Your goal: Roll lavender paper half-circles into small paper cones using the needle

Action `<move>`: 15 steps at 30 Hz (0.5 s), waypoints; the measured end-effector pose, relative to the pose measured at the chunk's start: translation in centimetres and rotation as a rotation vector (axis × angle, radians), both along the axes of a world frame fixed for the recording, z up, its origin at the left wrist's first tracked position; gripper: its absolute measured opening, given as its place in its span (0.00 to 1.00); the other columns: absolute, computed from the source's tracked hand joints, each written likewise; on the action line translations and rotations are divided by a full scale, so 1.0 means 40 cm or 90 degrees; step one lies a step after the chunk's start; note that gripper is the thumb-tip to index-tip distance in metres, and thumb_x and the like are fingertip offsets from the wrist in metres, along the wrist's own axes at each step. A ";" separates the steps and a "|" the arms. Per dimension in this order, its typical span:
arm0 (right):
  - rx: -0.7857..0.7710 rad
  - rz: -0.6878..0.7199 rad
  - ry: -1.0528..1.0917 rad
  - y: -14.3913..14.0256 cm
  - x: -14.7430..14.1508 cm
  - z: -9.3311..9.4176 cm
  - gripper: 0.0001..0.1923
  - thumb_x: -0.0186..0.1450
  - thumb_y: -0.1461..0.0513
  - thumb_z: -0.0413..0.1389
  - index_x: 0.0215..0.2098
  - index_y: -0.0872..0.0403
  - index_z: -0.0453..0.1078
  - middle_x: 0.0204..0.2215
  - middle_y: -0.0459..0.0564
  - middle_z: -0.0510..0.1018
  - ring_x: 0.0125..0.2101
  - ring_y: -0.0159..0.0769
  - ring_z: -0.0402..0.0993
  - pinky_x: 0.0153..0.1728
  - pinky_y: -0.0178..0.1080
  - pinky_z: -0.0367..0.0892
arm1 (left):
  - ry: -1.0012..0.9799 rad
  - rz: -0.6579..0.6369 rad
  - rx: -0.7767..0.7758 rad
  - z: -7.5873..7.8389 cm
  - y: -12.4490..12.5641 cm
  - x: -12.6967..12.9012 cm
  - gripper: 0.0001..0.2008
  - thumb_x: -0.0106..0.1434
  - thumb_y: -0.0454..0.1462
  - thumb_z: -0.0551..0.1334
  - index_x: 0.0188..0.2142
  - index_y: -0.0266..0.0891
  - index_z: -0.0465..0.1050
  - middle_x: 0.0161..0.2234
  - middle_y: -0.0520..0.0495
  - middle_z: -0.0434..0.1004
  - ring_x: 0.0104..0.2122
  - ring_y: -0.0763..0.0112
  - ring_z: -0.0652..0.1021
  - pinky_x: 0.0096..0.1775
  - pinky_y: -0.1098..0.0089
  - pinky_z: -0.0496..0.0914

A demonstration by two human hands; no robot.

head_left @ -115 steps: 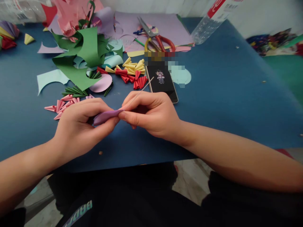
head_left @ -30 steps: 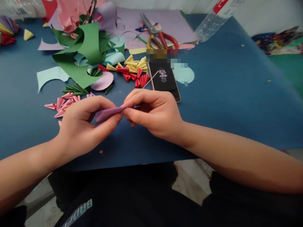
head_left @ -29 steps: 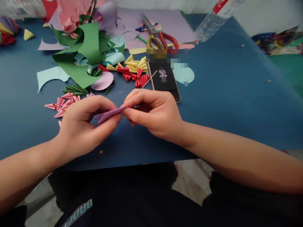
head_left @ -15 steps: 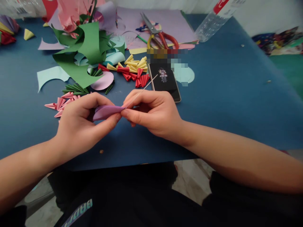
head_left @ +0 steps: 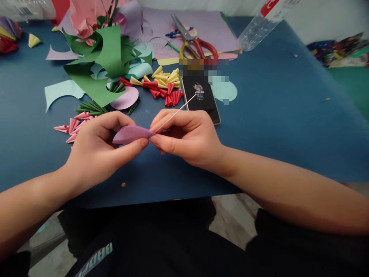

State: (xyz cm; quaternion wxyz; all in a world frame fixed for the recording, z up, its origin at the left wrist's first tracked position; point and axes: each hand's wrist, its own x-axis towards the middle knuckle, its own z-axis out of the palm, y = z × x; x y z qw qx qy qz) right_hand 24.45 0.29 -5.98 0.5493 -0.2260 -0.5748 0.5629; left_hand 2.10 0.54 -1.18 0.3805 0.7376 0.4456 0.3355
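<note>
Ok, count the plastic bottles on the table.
2. One bottle lies at the far right by the purple sheet; another is at the far-left corner, mostly cut off.

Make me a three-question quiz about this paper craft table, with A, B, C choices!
1. Where is the phone? A beyond the right hand B under the green paper C on the lap
2. What colour is the paper piece in the left hand? A yellow B purple C green
3. How are the scissors? A held B hanging C lying on the lilac sheet

Answers: 1 A, it lies just past the knuckles. 2 B, the pinched piece is purple. 3 C, no hand touches them.
</note>
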 end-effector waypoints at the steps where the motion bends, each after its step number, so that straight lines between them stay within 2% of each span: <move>1: -0.008 -0.005 -0.001 0.000 -0.001 0.001 0.09 0.60 0.64 0.81 0.36 0.55 0.88 0.34 0.49 0.86 0.32 0.32 0.81 0.30 0.32 0.77 | -0.002 0.003 0.003 0.000 0.001 0.000 0.06 0.62 0.40 0.75 0.33 0.46 0.80 0.28 0.54 0.80 0.28 0.67 0.76 0.28 0.66 0.70; 6: -0.031 -0.010 0.009 -0.002 -0.003 0.005 0.10 0.58 0.67 0.81 0.35 0.54 0.88 0.33 0.47 0.85 0.30 0.29 0.80 0.29 0.30 0.75 | 0.005 -0.030 -0.005 -0.002 0.010 0.000 0.03 0.64 0.40 0.74 0.35 0.45 0.85 0.30 0.53 0.84 0.28 0.66 0.79 0.29 0.67 0.71; 9: -0.051 -0.016 0.011 -0.002 -0.004 0.007 0.10 0.57 0.67 0.81 0.34 0.54 0.87 0.31 0.45 0.84 0.27 0.27 0.78 0.27 0.29 0.74 | 0.032 -0.055 -0.002 -0.003 0.013 -0.004 0.05 0.66 0.41 0.74 0.35 0.45 0.88 0.26 0.53 0.81 0.24 0.69 0.75 0.26 0.68 0.67; 11: -0.059 -0.019 0.013 -0.002 -0.005 0.008 0.11 0.57 0.66 0.82 0.33 0.54 0.87 0.31 0.45 0.84 0.27 0.27 0.77 0.26 0.29 0.74 | 0.042 -0.059 0.020 -0.002 0.011 -0.006 0.06 0.67 0.41 0.73 0.33 0.44 0.87 0.26 0.53 0.80 0.24 0.69 0.74 0.26 0.68 0.66; 15: -0.037 -0.021 0.020 0.000 -0.006 0.005 0.11 0.57 0.64 0.82 0.33 0.54 0.87 0.31 0.45 0.84 0.28 0.27 0.77 0.28 0.30 0.75 | 0.023 -0.057 0.096 0.000 -0.002 -0.001 0.06 0.68 0.38 0.73 0.32 0.45 0.85 0.27 0.52 0.81 0.27 0.68 0.77 0.30 0.66 0.71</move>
